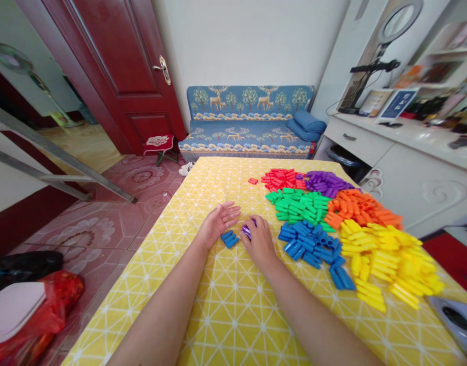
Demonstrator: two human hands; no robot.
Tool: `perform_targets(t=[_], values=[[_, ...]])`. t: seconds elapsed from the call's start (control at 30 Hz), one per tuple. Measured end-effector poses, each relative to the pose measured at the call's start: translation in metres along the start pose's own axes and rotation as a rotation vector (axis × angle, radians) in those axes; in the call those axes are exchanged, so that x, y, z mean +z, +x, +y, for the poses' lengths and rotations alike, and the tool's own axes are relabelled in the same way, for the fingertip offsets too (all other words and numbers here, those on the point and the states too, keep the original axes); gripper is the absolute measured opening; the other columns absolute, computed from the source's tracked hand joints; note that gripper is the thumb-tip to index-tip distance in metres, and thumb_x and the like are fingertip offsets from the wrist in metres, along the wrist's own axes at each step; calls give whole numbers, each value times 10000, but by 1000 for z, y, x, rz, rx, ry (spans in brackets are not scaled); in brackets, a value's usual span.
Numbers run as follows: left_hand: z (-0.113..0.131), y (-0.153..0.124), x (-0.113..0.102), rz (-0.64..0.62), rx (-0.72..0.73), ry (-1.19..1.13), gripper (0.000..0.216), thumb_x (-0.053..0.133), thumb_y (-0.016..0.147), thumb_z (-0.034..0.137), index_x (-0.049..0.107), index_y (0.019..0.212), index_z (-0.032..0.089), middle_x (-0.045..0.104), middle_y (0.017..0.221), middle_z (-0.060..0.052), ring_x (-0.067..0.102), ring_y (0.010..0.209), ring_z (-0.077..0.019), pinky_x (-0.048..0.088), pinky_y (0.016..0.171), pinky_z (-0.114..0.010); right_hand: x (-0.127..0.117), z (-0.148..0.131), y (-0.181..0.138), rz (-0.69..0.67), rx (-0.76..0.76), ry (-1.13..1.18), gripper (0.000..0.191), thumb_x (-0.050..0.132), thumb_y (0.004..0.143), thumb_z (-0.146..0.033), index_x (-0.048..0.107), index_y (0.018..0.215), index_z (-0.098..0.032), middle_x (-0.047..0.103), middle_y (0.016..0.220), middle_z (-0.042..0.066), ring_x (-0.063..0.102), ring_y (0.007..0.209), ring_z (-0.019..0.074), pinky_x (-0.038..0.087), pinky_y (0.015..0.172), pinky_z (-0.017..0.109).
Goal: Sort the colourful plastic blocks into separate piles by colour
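Note:
My left hand (219,223) is open, palm turned inward, with its fingers stretched toward the right. Just below its fingers lies a small group of blue plastic tubes (229,239), side by side on the yellow patterned tablecloth (226,315). My right hand (259,240) is closed around a purple plastic piece (247,231), partly hidden by the fingers. Right of that hand is a heap of blue tubes (312,241), and behind it spreads a green heap (298,205). A lone red piece (253,181) rests farther back.
More heaps cover the table's right side: red (281,179), purple (328,183), orange (361,207) and yellow (389,259). A blue sofa (249,127) stands beyond the table's far edge. On the right is a white cabinet (420,173); a metal ladder (65,175) leans at the left.

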State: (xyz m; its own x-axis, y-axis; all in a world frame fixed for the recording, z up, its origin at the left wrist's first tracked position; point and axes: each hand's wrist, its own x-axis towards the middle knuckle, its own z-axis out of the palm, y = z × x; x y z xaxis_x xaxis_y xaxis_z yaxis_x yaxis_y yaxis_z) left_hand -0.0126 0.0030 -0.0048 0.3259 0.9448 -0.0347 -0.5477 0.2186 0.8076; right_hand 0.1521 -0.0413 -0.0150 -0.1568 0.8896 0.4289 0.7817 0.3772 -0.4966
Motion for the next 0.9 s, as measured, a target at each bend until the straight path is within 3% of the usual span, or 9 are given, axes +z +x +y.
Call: perform_targets(t=[0.07, 0.17, 0.27, 0.37, 0.4, 0.47, 0.6, 0.77, 0.9], values=[[-1, -1, 1, 13, 20, 33, 430, 567, 867, 452, 612, 1173, 153, 634, 1241, -153, 587, 1161, -265, 388, 1044, -445, -4, -1, 0, 17, -18, -11, 286, 612, 843, -342, 620, 1073, -173, 511, 1223, 154, 461, 1140, 287, 391, 971, 453], [-3, 0, 2, 45, 68, 58, 435, 587, 859, 446, 609, 1181, 155, 636, 1237, -150, 560, 1194, -259, 379, 1051, -434, -9, -12, -5, -74, -226, 15, 491, 639, 804, -512, 583, 1201, -228, 477, 1328, 119, 398, 1233, 288, 313, 1042, 480], [-4, 1, 1, 61, 97, 49, 434, 584, 859, 459, 614, 1176, 164, 633, 1244, -145, 539, 1219, -259, 364, 1063, -437, -8, -24, -10, -213, -398, 22, 401, 673, 780, -514, 633, 1105, -282, 542, 1272, 57, 405, 1225, 262, 251, 1075, 496], [-4, 2, -1, 59, 104, 35, 428, 599, 847, 465, 630, 1153, 168, 645, 1225, -142, 539, 1219, -262, 366, 1061, -442, -4, -23, -9, -181, -305, -30, 109, 624, 855, -319, 670, 936, -264, 616, 1128, 36, 454, 1164, 236, 228, 1085, 504], [-4, 2, -1, 61, 104, 35, 425, 608, 840, 464, 636, 1143, 167, 652, 1213, -142, 546, 1211, -263, 373, 1054, -444, -3, -20, -8, -139, -244, -50, 94, 593, 869, -254, 672, 919, -257, 622, 1114, 40, 462, 1155, 234, 226, 1088, 505], [-4, 2, -1, 63, 107, 50, 422, 626, 829, 456, 643, 1135, 167, 658, 1202, -144, 560, 1192, -266, 389, 1039, -448, -3, -12, -6, -40, -129, -82, 169, 568, 862, -194, 673, 979, -257, 594, 1191, 62, 436, 1195, 254, 228, 1086, 523], [-6, 1, 1, 41, 125, 140, 413, 676, 798, 421, 659, 1128, 173, 652, 1215, -147, 561, 1195, -289, 398, 1028, -462, -4, -1, -4, 76, 6, -101, 369, 635, 796, -256, 624, 1165, -245, 442, 1392, 127, 306, 1303, 355, 284, 1032, 589], [-12, -2, 10, -29, 169, 481, 399, 755, 726, 361, 701, 1075, 176, 664, 1168, -133, 575, 1148, -306, 382, 1043, -453, -3, -1, -3, 52, -31, -18, 305, 591, 760, -148, 657, 1046, -231, 573, 1200, 114, 447, 1158, 302, 395, 976, 507], [-14, -5, 19, -137, 252, 753, 401, 751, 725, 336, 703, 1104, 214, 660, 1133, -109, 591, 1063, -288, 402, 1006, -421, -3, 3, 1, 135, 5, 210, 291, 560, 739, -98, 658, 989, -212, 618, 1076, 90, 515, 1049, 250, 435, 953, 435]])
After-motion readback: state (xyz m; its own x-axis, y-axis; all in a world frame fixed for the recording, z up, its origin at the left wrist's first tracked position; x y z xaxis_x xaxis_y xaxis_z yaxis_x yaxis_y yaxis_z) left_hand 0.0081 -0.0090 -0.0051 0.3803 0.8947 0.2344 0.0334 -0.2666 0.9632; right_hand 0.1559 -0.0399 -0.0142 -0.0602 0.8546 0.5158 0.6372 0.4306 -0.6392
